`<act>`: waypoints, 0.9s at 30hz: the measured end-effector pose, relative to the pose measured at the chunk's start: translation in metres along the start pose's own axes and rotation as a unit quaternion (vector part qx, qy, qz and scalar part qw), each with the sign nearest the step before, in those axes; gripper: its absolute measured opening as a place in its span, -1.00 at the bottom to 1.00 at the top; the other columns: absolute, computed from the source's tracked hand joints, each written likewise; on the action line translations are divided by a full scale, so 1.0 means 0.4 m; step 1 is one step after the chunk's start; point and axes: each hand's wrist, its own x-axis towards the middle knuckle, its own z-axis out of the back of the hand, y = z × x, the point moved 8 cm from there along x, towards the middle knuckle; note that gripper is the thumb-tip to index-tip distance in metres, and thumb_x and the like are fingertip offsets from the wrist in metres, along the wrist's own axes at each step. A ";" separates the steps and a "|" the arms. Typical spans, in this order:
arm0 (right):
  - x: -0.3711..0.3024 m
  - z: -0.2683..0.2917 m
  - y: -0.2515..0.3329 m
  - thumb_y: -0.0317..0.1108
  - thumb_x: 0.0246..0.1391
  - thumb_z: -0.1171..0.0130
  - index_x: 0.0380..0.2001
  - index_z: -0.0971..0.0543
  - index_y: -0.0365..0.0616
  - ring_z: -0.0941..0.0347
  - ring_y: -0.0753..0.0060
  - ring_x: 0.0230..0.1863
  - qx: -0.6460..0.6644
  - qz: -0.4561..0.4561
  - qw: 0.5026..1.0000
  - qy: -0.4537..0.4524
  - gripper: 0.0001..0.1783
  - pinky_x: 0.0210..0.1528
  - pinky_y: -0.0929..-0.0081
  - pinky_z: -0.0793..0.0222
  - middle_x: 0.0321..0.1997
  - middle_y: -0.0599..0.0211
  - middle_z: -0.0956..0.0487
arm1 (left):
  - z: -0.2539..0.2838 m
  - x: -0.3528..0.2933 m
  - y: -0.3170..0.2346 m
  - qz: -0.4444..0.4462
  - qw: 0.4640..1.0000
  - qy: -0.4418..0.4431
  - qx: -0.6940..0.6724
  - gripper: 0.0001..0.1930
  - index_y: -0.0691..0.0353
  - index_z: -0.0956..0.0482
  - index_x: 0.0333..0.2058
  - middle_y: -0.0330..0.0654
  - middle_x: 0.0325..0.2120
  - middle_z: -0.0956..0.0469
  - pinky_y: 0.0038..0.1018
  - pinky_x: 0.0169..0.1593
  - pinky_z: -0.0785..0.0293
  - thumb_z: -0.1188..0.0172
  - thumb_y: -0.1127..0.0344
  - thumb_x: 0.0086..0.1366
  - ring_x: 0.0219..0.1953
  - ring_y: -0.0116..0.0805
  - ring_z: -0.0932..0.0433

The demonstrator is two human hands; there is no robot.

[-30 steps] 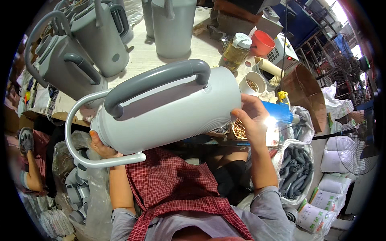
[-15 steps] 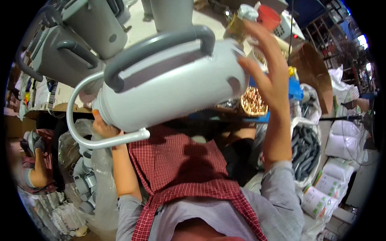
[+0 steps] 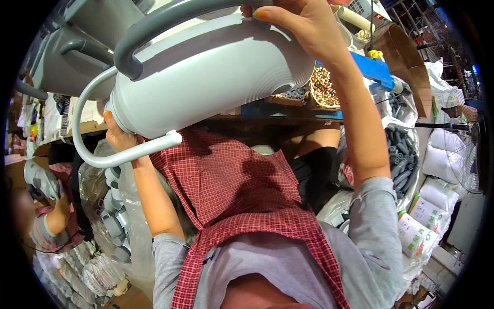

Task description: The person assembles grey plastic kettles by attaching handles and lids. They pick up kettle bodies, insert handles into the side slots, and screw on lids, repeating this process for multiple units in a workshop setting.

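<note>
A large pale grey jug body [image 3: 206, 82] lies on its side in the air in front of me, with a thick dark grey handle [image 3: 170, 20] along its upper side. A thin light grey curved bar [image 3: 77, 123] loops from its narrow left end. My left hand [image 3: 122, 135] is closed round that ringed, narrow end from below. My right hand [image 3: 303, 23] grips the wide right end from above, its thumb lying on the upper side; its other fingers are partly hidden.
More grey jugs [image 3: 72, 62] stand at the far left. A tray of copper-coloured small parts [image 3: 325, 90] sits beyond my lap. A bag of dark grey parts [image 3: 399, 154] is at right, a bag of grey fittings [image 3: 114, 226] at left. A co-worker's hand [image 3: 59, 198] holds a pale piece.
My right hand has come onto the jug's wide end, where it was spread beside it before. The jug has shifted up and left and rolled slightly.
</note>
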 end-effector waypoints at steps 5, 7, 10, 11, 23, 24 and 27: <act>-0.020 -0.005 0.058 -0.40 0.03 -0.22 0.02 -0.50 -0.23 -0.56 0.53 -0.21 -0.231 0.044 0.971 -0.037 -0.56 -0.12 0.54 -0.44 -0.22 0.21 -0.65 | 0.004 -0.015 -0.027 -0.035 0.999 -0.034 -0.010 -0.42 0.48 -0.58 -0.33 -0.01 -0.47 -0.62 -0.45 -0.40 -0.60 0.01 -0.09 0.35 -0.46 -0.32 -0.63; -0.026 -0.004 0.045 -0.41 0.04 -0.20 0.01 -0.50 -0.25 -0.60 0.42 -0.20 -0.203 -0.004 0.978 -0.038 -0.58 -0.10 0.50 -0.44 -0.23 0.17 -0.66 | -0.008 -0.022 -0.042 -0.049 0.997 -0.040 -0.040 -0.42 0.50 -0.58 -0.34 0.00 -0.48 -0.62 -0.43 -0.42 -0.61 0.03 -0.07 0.36 -0.48 -0.30 -0.63; -0.038 0.020 0.041 -0.33 0.07 -0.19 -0.05 -0.53 -0.25 -0.53 0.53 -0.46 -0.168 0.122 0.975 -0.072 -0.63 -0.38 0.62 -0.41 -0.44 0.29 -0.62 | 0.016 0.021 0.021 -0.037 0.999 0.033 -0.007 -0.43 0.51 -0.53 -0.22 0.03 -0.35 -0.62 -0.38 -0.36 -0.64 0.09 -0.05 0.38 -0.39 -0.26 -0.64; -0.033 0.030 0.022 -0.20 -0.02 -0.25 -0.10 -0.60 -0.07 -0.57 0.21 -0.18 -0.277 0.124 0.950 -0.078 -0.61 -0.06 0.34 -0.43 -0.16 0.14 -0.63 | 0.015 0.022 0.019 -0.045 0.998 0.032 0.007 -0.43 0.50 -0.52 -0.20 0.03 -0.33 -0.61 -0.37 -0.34 -0.64 0.10 -0.05 0.38 -0.36 -0.24 -0.63; -0.031 0.003 -0.024 0.09 -0.06 -0.21 -0.17 -0.64 0.22 -0.55 0.15 -0.23 -0.346 0.035 0.933 -0.087 -0.60 -0.21 0.21 -0.42 -0.32 0.34 -0.65 | -0.084 -0.107 -0.077 -0.067 0.988 0.076 0.113 -0.46 0.48 -0.36 -0.01 0.12 -0.03 -0.45 -0.15 -0.11 -0.67 0.24 0.02 0.39 -0.09 0.01 -0.55; -0.030 0.008 -0.026 0.08 -0.07 -0.22 -0.17 -0.64 0.23 -0.55 0.17 -0.24 -0.349 0.048 0.932 -0.088 -0.61 -0.21 0.21 -0.42 -0.33 0.36 -0.65 | -0.085 -0.111 -0.068 -0.046 0.992 0.074 0.089 -0.45 0.48 -0.36 -0.01 0.13 -0.04 -0.46 -0.17 -0.12 -0.67 0.24 0.02 0.39 -0.11 0.00 -0.56; -0.029 0.014 -0.050 0.07 -0.08 -0.24 -0.18 -0.64 0.25 -0.56 0.18 -0.24 -0.306 0.060 0.943 -0.118 -0.62 -0.20 0.23 -0.43 -0.34 0.39 -0.65 | -0.088 -0.127 -0.088 -0.038 0.993 0.082 0.082 -0.42 0.50 -0.35 -0.01 0.16 -0.05 -0.46 -0.21 -0.15 -0.69 0.26 -0.01 0.39 -0.14 -0.03 -0.58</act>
